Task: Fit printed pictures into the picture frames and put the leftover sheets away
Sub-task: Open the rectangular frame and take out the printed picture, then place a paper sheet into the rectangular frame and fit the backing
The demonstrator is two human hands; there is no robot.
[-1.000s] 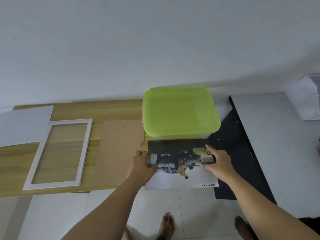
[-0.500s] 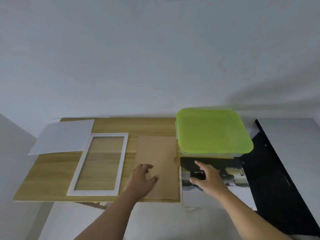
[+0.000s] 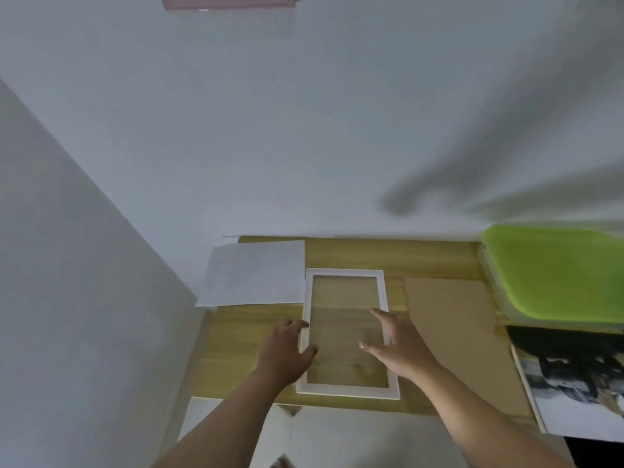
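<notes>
Left hand: relaxed, with the fingers loosely bent at the frame's left rail and the thumb over it. It clasps nothing that shows. Contact is too blurred to tell.
Right hand: spread, with straight fingers over the right rail and the thumb above the pane. It holds nothing.
Picture frame: white, lying flat on the wooden table between the two hands. The table's grain shows through its middle.
Handling: the frame is probably light and stiff, with narrow rails. The clear pane looks fragile, easy to smudge and possibly loose. It is best taken by both long rails near their middles and kept level, with fingers off the pane.
Backing board: brown and thin, lying flat just right of the frame. It is best lifted by an edge.
Printed picture: far right, overhanging the near edge. The paper is limp and creases easily, so two edges need support.
White sheet: far left, beside the frame's top corner.
Green-lidded box: far right, behind the picture.
</notes>
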